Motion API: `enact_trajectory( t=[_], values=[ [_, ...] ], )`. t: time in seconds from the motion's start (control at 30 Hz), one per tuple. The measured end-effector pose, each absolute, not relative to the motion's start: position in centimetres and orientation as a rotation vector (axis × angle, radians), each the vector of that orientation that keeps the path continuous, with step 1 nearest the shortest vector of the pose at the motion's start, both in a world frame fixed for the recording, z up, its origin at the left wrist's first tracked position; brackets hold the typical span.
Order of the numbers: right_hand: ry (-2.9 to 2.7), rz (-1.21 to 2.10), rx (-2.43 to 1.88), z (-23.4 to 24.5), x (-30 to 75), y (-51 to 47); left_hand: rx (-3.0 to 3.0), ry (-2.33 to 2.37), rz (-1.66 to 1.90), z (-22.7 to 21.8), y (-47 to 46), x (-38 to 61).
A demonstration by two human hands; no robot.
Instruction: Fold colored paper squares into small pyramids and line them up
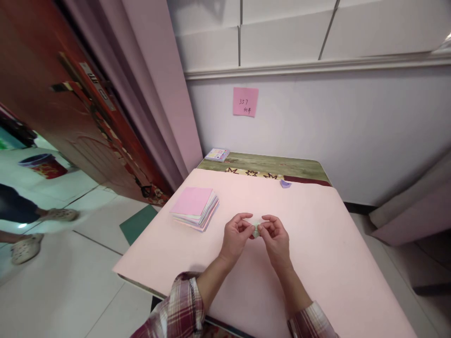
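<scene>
A small piece of pale green folded paper (256, 230) is held above the pink-covered table, in the middle of the view. My left hand (237, 234) pinches its left side between thumb and fingers. On the other side, my right hand (275, 237) grips it the same way, both thumbs close together on the near face. The fingers hide much of the paper, so its exact folded shape cannot be made out. Left of my hands lies a stack of coloured square paper (192, 202), a pink sheet on top. A small purple folded paper (285, 184) rests at the table's far edge.
The pink table cover (317, 263) spans most of the tabletop. A small printed packet (217, 155) sits at the far left corner. A pink note (245, 102) is stuck to the wall. At left are a wooden door (105, 155), a bin (45, 166) and another person's feet (59, 214).
</scene>
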State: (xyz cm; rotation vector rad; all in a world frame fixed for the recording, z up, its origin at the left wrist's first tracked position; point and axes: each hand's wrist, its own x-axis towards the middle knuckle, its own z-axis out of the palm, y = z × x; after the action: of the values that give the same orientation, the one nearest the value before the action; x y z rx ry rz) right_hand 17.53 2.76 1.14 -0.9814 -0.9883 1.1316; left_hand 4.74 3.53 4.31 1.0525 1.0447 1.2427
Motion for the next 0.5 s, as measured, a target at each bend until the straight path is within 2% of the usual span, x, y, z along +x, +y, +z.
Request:
enact_trajectory(
  t=[0.23,0.5],
  values=[
    [-1.042,1.388,-0.967,1.3,18.5,3.0,1.054,1.008,0.872,4.5,4.2,3.1],
    [-0.976,1.427,-0.976,1.3,18.2,2.9,0.844,1.066,1.137,4.3,4.4,3.1]
  ],
)
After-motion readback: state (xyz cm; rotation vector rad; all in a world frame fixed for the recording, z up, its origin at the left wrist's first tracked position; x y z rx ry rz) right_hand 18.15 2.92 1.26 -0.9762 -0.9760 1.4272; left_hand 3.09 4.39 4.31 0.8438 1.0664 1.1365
